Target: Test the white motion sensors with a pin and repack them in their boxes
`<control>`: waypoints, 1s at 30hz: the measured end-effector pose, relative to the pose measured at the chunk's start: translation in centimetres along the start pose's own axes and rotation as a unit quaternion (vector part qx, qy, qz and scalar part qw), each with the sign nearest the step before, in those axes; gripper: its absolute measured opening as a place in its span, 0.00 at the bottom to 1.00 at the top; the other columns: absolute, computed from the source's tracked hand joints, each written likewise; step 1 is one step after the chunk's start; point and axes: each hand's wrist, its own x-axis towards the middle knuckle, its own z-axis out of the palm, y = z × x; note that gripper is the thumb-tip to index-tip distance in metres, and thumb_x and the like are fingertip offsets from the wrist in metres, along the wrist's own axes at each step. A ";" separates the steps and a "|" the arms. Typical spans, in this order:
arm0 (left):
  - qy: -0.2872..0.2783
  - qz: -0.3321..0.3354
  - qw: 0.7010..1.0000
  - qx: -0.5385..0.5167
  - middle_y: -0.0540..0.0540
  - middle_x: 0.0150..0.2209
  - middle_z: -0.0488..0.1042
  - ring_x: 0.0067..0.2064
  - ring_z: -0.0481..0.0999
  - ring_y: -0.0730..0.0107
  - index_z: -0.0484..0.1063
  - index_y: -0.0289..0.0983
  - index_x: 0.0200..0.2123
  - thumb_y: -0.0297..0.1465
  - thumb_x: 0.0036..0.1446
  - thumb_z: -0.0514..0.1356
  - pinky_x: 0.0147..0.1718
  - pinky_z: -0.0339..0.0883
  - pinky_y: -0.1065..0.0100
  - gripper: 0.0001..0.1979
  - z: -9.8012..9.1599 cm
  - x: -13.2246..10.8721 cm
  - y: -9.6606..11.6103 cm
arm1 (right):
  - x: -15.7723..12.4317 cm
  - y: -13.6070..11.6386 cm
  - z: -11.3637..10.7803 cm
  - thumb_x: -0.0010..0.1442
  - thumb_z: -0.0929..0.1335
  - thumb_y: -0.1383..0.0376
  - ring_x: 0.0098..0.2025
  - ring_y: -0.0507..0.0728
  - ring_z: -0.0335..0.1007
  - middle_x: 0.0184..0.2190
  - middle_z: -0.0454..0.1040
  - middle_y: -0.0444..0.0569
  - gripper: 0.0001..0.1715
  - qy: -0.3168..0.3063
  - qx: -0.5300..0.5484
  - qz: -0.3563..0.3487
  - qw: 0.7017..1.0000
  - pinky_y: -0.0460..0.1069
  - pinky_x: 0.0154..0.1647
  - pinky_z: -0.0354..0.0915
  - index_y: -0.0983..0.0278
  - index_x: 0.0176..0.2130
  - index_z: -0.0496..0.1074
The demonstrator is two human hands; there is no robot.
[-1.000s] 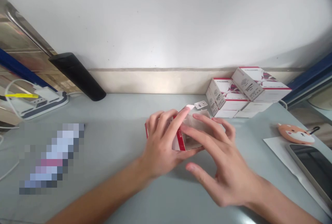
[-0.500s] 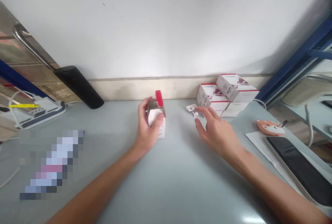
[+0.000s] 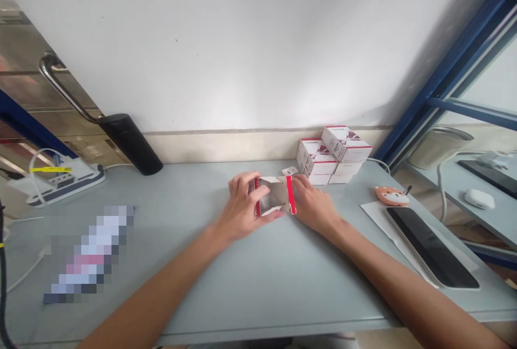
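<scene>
Nearest to us our two forearms run out over the grey surface (image 3: 262, 279). To their right a dark-screened tablet (image 3: 430, 246) lies on a sheet of paper (image 3: 371, 211), with a fox-shaped trinket (image 3: 391, 196) at the paper's far corner, all well apart from the work. Farther out, at the middle of the surface, our left hand (image 3: 242, 210) has its grip clamped on the left end of a small open carton (image 3: 272, 198), thumb below and fingers curled over the top. Our right hand (image 3: 313, 206) grips the right end, fingers closed against the red-edged flap (image 3: 290, 194). The carton lies on its side with its grey inside turned toward us; we cannot tell whether it rests on the surface or hangs just above it. We judge that this hold wants a light touch. The board looks thin, so we should press at the creased edges rather than the flat walls, hold the body square with the left hand, and work the flap along its own fold with the right. Just beyond the right hand lies a small printed card (image 3: 290, 170), which we should mind not to sweep aside. Behind it a stack of closed cartons (image 3: 331, 158) stands against the wall (image 3: 242, 42).
</scene>
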 end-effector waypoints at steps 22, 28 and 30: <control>-0.041 -0.090 0.993 0.068 0.36 0.57 0.73 0.57 0.70 0.50 0.58 0.43 0.70 0.48 0.64 0.65 0.56 0.59 0.54 0.37 -0.6 0.5 -0.7 | 1.0 1.8 1.3 0.74 0.56 0.62 0.39 0.59 0.78 0.62 0.69 0.56 0.27 0.037 0.053 -0.023 0.998 0.53 0.32 0.67 0.57 0.68 0.62; -0.043 -0.100 0.992 0.063 0.37 0.56 0.73 0.57 0.69 0.50 0.59 0.44 0.70 0.50 0.64 0.64 0.56 0.58 0.54 0.37 -0.4 0.4 -0.6 | 1.0 2.2 1.5 0.73 0.56 0.63 0.47 0.64 0.80 0.74 0.57 0.59 0.32 0.055 0.037 -0.006 0.998 0.55 0.37 0.71 0.58 0.73 0.55; -0.033 -0.102 0.993 0.059 0.37 0.56 0.72 0.57 0.68 0.50 0.59 0.44 0.70 0.53 0.63 0.64 0.56 0.57 0.54 0.38 -0.2 0.2 -0.7 | 1.2 2.4 1.7 0.74 0.56 0.64 0.53 0.65 0.78 0.71 0.63 0.58 0.31 0.045 0.038 -0.018 0.998 0.54 0.38 0.70 0.59 0.73 0.57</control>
